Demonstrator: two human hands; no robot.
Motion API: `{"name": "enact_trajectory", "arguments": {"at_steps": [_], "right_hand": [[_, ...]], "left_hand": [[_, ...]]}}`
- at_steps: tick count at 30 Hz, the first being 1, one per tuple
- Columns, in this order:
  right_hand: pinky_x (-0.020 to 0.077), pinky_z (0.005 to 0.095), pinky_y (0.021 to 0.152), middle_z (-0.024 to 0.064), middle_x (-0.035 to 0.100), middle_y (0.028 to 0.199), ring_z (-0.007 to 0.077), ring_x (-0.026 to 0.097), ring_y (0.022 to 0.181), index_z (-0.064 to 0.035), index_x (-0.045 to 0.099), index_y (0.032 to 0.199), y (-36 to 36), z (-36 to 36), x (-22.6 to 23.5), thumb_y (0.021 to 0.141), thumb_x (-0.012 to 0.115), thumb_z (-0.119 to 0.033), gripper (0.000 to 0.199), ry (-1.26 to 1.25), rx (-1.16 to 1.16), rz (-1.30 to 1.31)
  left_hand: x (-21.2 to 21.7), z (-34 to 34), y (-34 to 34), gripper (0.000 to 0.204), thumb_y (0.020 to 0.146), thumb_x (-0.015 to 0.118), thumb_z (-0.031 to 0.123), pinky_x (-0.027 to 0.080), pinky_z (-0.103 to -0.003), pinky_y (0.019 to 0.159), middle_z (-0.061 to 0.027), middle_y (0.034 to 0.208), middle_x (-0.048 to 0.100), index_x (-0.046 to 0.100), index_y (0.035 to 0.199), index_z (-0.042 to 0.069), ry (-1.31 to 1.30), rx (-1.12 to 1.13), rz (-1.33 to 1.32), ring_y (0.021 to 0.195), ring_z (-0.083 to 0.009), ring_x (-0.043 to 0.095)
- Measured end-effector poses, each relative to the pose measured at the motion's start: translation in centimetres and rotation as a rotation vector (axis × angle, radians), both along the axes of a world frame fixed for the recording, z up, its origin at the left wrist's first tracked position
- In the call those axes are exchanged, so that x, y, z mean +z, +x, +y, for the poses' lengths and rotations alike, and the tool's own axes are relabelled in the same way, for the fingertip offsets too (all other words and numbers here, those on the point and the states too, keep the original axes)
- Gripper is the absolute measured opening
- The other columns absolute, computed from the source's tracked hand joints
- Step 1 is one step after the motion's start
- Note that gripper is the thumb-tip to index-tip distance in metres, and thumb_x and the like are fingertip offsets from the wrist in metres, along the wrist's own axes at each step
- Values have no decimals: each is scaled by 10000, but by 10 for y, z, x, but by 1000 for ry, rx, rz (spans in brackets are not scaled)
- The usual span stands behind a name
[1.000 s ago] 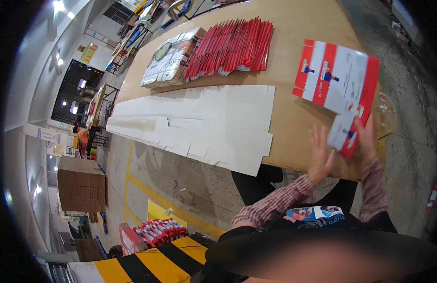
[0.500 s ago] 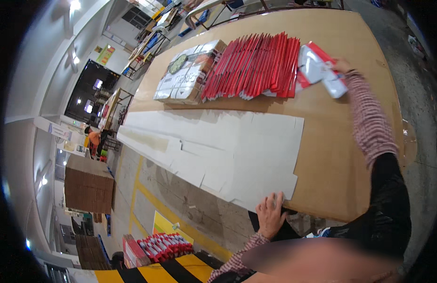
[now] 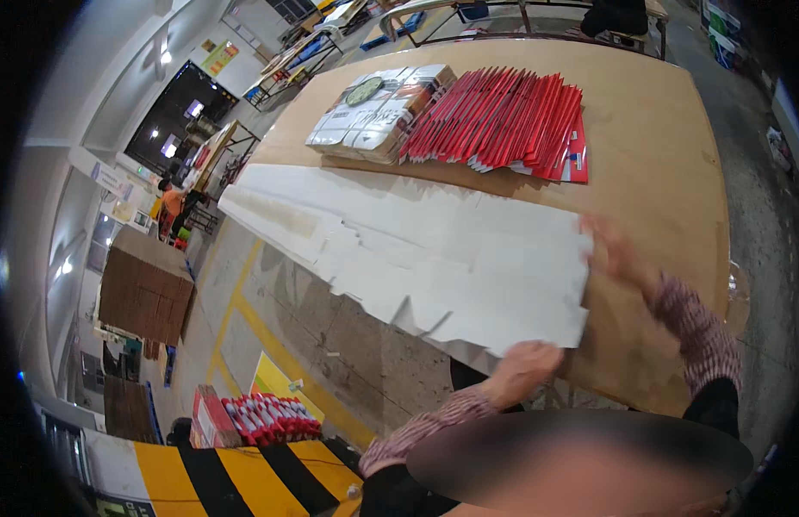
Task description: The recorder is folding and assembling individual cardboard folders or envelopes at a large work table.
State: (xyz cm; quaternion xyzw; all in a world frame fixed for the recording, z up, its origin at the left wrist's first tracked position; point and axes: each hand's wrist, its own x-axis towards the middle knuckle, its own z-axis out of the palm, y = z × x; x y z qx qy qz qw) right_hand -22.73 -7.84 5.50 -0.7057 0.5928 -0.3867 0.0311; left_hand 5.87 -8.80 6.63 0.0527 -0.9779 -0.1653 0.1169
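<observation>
A stack of long white sheets (image 3: 477,250), apparently paper or thin card, lies along the near side of the table, with uneven edges. At its near right corner my left hand (image 3: 522,372) is closed, fingers curled at the sheet edge. My right hand (image 3: 619,254), smeared by motion, is at the stack's right edge; its grip is unclear. Beyond the sheets, a row of folded red cardboard pieces (image 3: 498,121) leans together, the rightmost lying flatter with a blue-and-white mark.
A wrapped bundle (image 3: 382,108) with a roll of tape (image 3: 365,90) on top stands left of the red row. The brown table (image 3: 658,164) runs far right. On the floor side are a yellow-black striped surface (image 3: 244,478) and more red-white pieces (image 3: 270,418).
My right hand has left the flat red-and-white piece beside the row and come back to the white sheets. That piece now rests against the row's end. My left hand has curled; the sheet edges look more fanned.
</observation>
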Motion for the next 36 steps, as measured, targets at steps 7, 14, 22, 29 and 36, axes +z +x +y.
{"name": "enact_trajectory", "arguments": {"at_steps": [7,14,22,29,36], "right_hand": [[266,504,1048,215,412,1334,399,343,1260,-78,472,1282,47,237,-27,672,767,-402,751,577,94,7],[11,588,1088,236,21,1499,444,-27,1378,-65,156,1444,74,323,-4,606,780,-476,1122,848,-235,255],[489,315,690,161,669,863,213,626,744,31,651,963,24,321,32,741,636,-89,253,932,-254,-298],[457,351,764,146,595,1019,239,579,878,-21,611,1001,0,318,3,707,668,-157,330,540,-705,-39],[147,486,1097,162,338,1401,324,283,1327,-91,422,1330,19,349,-72,917,368,-166,423,411,-727,210]], "left_hand": [[-24,167,-88,387,756,605,196,479,-408,755,-155,935,613,510,1077,2,176,-445,294,875,-330,600],[-55,88,-62,716,659,661,105,381,-463,963,-171,1382,372,385,1317,50,-27,-163,-68,1262,-355,374],[-80,80,-102,349,686,724,143,467,-366,712,-81,895,628,617,1010,67,572,-357,41,894,-238,576],[-82,126,-123,270,723,692,157,472,-327,652,-119,880,603,599,953,50,473,46,97,842,-258,576],[-74,132,-77,687,743,626,141,278,-520,1023,-138,1431,337,360,1373,80,-60,-354,14,1297,-324,343]]}}
